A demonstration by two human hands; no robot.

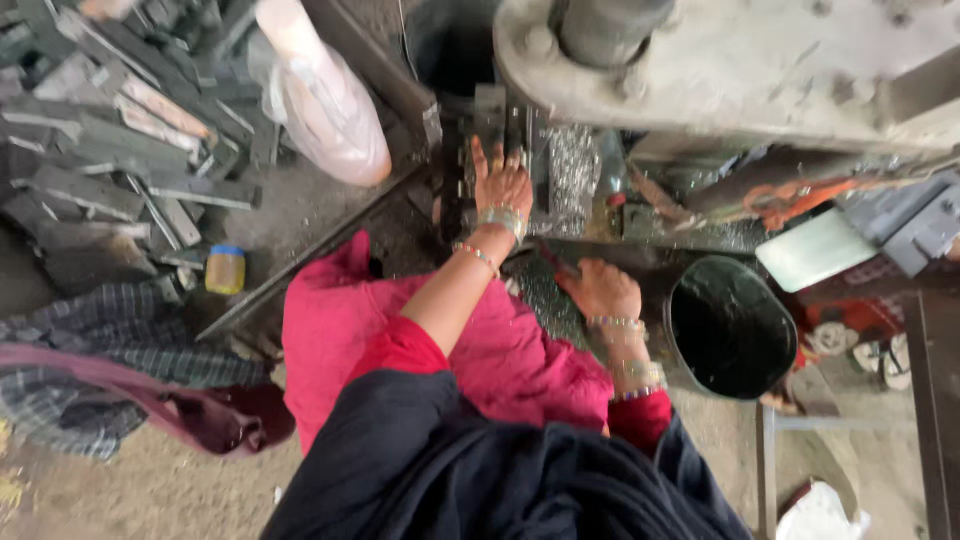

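Big grey press machine (740, 60) looms above both hands. Black bucket (731, 325) sits just right of the right hand. Pile of metal strips (110, 150) lies well left of the left hand. Left hand (501, 185) lies flat, fingers spread, on the press bed's metal part (490, 110). Right hand (601, 290) is clenched around a thin red-handled tool (556, 262), near the shiny metal shavings (572, 175).

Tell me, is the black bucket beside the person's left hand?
No, the black bucket sits beside the right hand; the left hand rests at the machine.
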